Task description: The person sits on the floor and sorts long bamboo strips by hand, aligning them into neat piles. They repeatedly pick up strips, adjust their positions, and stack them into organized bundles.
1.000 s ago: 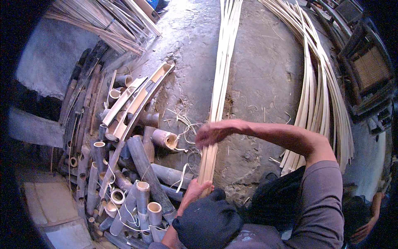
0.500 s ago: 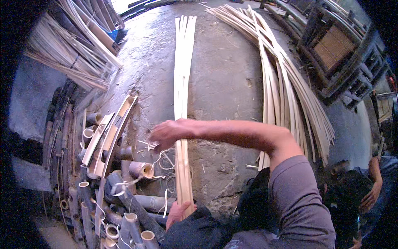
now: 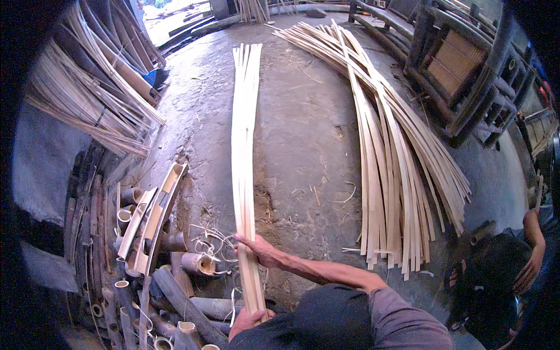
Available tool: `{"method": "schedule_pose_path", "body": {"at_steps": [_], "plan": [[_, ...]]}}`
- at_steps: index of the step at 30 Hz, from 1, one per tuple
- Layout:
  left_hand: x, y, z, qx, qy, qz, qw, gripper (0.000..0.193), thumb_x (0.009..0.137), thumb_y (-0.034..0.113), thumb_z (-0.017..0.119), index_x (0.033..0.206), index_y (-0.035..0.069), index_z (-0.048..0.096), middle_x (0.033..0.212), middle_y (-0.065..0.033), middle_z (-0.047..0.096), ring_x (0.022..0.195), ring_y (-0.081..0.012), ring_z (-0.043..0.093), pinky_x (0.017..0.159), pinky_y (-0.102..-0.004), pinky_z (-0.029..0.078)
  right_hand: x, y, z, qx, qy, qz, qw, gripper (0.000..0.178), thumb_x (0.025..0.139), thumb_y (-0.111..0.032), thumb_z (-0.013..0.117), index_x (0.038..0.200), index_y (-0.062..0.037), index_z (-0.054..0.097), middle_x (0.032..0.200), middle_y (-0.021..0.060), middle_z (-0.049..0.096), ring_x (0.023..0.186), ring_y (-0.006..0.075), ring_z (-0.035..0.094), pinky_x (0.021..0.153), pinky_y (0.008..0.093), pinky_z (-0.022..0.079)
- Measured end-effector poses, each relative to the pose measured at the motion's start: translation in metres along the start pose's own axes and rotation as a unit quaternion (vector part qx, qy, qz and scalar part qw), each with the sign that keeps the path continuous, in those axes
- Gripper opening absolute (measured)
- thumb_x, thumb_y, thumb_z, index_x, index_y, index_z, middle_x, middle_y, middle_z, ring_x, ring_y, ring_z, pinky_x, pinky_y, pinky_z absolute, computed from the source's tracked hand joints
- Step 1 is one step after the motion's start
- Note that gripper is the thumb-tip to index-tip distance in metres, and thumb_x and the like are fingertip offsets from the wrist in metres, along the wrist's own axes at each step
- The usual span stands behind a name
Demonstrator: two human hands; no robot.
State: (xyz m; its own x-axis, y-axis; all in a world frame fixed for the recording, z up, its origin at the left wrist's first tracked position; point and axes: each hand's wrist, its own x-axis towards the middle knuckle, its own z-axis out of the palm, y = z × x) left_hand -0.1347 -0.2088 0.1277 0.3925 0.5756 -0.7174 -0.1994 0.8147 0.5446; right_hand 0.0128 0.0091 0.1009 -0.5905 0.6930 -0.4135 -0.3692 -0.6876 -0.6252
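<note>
A bundle of long pale bamboo strips (image 3: 242,134) stretches away from me along the floor. Close to my body, my left hand (image 3: 247,323) grips its near end, with the fingers partly hidden by the strips. Farther up, my right hand (image 3: 256,251) is wrapped round the bundle from the right side, its fingers closed on it. Thin curled bamboo shavings (image 3: 213,240) lie beside the strips, just left of my right hand.
A larger spread of bamboo strips (image 3: 388,175) lies to the right. Cut bamboo tubes (image 3: 201,263) and split halves (image 3: 160,204) crowd the left side. More strips (image 3: 87,93) lean far left. A bamboo chair (image 3: 458,64) stands far right; another person (image 3: 528,256) is at the right edge.
My right hand has come from left of the bundle, over the shavings, down and toward me onto the strips. The left hand still holds the near end. The whole view has shifted slightly.
</note>
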Motion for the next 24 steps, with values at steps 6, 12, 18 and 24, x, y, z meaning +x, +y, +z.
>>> {"method": "schedule_pose_path", "body": {"at_steps": [6, 12, 18, 24], "plan": [[-0.011, 0.057, 0.03, 0.103, -0.001, 0.112, 0.988, 0.043, 0.084, 0.011, 0.069, 0.12, -0.002, 0.049, 0.076, -0.0095, 0.063, 0.07, -0.0184, 0.062, 0.063, -0.0293, 0.05, -0.027, -0.073, 0.047, -0.055, -0.019, -0.156, 0.986, 0.041, 0.09, -0.031, 0.066, 0.116, -0.0074, 0.044, 0.092, 0.0051, 0.061, 0.08, 0.0133, 0.061, 0.068, 0.0319, 0.055], [0.005, 0.122, 0.073, 0.056, 0.067, 0.197, 0.976, 0.029, 0.079, 0.01, 0.067, 0.102, -0.002, 0.053, 0.066, -0.0092, 0.06, 0.058, -0.0188, 0.061, 0.055, -0.0316, 0.051, 0.006, -0.129, 0.041, -0.045, -0.069, -0.194, 0.977, 0.042, 0.091, -0.026, 0.064, 0.12, -0.0074, 0.041, 0.088, 0.0042, 0.06, 0.078, 0.0142, 0.062, 0.067, 0.0321, 0.055], [0.123, 0.175, 0.063, 0.113, 0.067, 0.13, 0.983, 0.022, 0.079, 0.011, 0.063, 0.096, 0.002, 0.052, 0.064, -0.0074, 0.058, 0.056, -0.019, 0.059, 0.051, -0.0299, 0.049, 0.038, -0.161, -0.053, -0.304, 0.074, -0.335, 0.889, 0.046, 0.098, -0.038, 0.05, 0.127, -0.0026, 0.043, 0.101, 0.0118, 0.059, 0.096, 0.0172, 0.057, 0.081, 0.0348, 0.05], [0.226, 0.181, 0.071, -0.047, 0.017, 0.128, 0.991, 0.026, 0.09, 0.018, 0.064, 0.108, 0.003, 0.053, 0.074, -0.0076, 0.058, 0.064, -0.0189, 0.061, 0.058, -0.0317, 0.055, -0.1, -0.08, -0.147, -0.454, 0.206, -0.171, 0.85, 0.036, 0.1, -0.03, 0.048, 0.109, 0.0008, 0.064, 0.088, 0.0065, 0.065, 0.082, 0.0156, 0.062, 0.077, 0.0306, 0.052]]}}
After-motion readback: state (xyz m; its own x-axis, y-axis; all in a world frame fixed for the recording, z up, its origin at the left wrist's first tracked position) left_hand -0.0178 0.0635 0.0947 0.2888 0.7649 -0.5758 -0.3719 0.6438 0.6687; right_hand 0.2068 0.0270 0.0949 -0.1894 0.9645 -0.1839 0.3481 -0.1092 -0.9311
